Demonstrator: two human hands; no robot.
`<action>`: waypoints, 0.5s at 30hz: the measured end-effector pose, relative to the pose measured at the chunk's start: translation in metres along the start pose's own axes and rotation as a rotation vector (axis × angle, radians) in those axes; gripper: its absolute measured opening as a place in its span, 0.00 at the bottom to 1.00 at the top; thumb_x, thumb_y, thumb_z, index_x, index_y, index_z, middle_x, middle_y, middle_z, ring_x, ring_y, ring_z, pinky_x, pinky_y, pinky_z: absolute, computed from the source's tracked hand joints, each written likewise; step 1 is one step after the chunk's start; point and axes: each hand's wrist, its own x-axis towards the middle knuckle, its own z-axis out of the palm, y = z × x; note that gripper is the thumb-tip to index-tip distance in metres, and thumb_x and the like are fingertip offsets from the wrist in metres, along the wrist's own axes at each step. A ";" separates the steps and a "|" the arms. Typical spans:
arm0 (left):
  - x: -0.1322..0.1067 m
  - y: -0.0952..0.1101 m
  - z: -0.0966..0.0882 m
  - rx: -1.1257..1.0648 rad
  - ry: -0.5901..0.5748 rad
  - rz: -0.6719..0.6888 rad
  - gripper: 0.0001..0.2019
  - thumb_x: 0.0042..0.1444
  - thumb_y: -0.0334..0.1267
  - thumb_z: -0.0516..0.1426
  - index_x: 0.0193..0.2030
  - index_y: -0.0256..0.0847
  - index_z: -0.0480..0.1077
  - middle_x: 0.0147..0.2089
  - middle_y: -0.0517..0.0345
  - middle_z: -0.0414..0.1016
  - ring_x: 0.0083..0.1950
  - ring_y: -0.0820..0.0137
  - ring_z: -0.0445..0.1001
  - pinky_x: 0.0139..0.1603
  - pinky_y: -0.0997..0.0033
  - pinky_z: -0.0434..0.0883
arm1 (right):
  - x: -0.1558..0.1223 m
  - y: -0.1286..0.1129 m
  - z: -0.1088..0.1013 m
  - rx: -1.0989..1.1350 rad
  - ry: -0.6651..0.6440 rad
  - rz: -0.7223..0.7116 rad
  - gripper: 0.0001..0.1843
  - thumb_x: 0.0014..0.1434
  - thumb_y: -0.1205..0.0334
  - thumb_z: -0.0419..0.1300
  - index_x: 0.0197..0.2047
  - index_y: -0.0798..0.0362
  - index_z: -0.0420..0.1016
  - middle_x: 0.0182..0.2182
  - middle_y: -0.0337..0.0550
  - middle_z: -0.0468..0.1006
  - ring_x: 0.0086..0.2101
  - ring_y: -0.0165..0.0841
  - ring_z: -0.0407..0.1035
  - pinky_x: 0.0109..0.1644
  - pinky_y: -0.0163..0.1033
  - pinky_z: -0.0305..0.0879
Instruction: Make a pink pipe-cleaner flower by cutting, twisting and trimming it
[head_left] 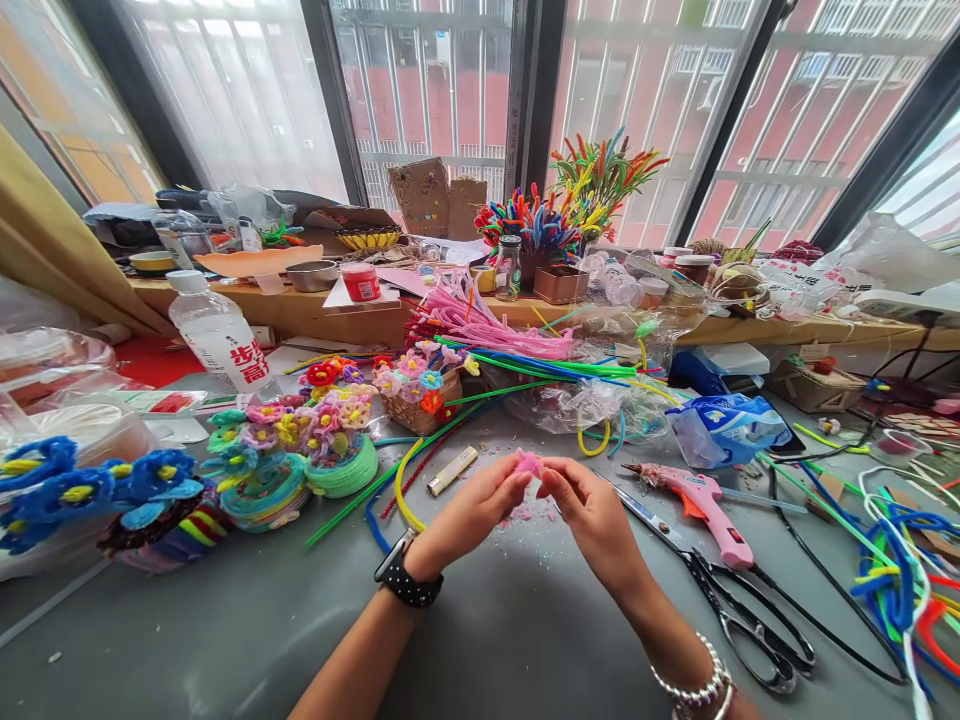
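Between my fingertips, over the middle of the grey table, is a small pink fuzzy pipe-cleaner piece (529,462). My left hand (480,502) pinches it from one side, and my right hand (586,508) grips it from the other. Fingers cover part of the piece, so its full shape is hidden. Pink fluff clippings (536,511) lie on the table beneath. A pale lighter (452,471) rests just left of my hands. To their right are black-handled scissors (720,585) and a pink hot glue gun (701,505).
Pots of pipe-cleaner flowers (341,465) stand on the left near a water bottle (217,335). A bundle of pink pipe cleaners (495,320) lies beyond my hands. A blue plastic packet (731,428) and a tangle of coloured stems (889,560) are on the right.
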 end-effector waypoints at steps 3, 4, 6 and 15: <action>0.002 -0.003 0.000 0.078 0.072 0.019 0.14 0.58 0.46 0.42 0.27 0.39 0.53 0.23 0.66 0.50 0.24 0.78 0.50 0.24 0.77 0.55 | 0.000 0.000 -0.003 -0.104 0.039 -0.084 0.11 0.57 0.57 0.52 0.36 0.54 0.71 0.28 0.42 0.74 0.27 0.30 0.67 0.30 0.33 0.62; 0.002 -0.004 0.000 0.108 0.085 0.024 0.14 0.58 0.45 0.42 0.26 0.39 0.53 0.23 0.66 0.50 0.24 0.77 0.51 0.24 0.77 0.55 | 0.000 0.001 -0.003 -0.154 0.057 -0.127 0.10 0.57 0.59 0.52 0.35 0.54 0.71 0.28 0.41 0.74 0.27 0.31 0.67 0.31 0.33 0.62; 0.003 -0.005 0.002 0.178 0.116 0.041 0.14 0.58 0.45 0.41 0.26 0.39 0.53 0.23 0.65 0.52 0.25 0.77 0.52 0.25 0.76 0.56 | -0.001 0.002 -0.003 -0.246 0.092 -0.214 0.08 0.58 0.62 0.51 0.34 0.54 0.70 0.27 0.41 0.72 0.27 0.31 0.66 0.32 0.34 0.62; 0.004 -0.005 0.011 0.506 0.255 0.090 0.14 0.59 0.41 0.39 0.28 0.40 0.57 0.26 0.61 0.60 0.27 0.73 0.59 0.29 0.73 0.58 | -0.004 0.009 0.006 -0.438 0.210 -0.365 0.07 0.58 0.67 0.48 0.32 0.55 0.66 0.25 0.41 0.69 0.26 0.30 0.64 0.31 0.34 0.60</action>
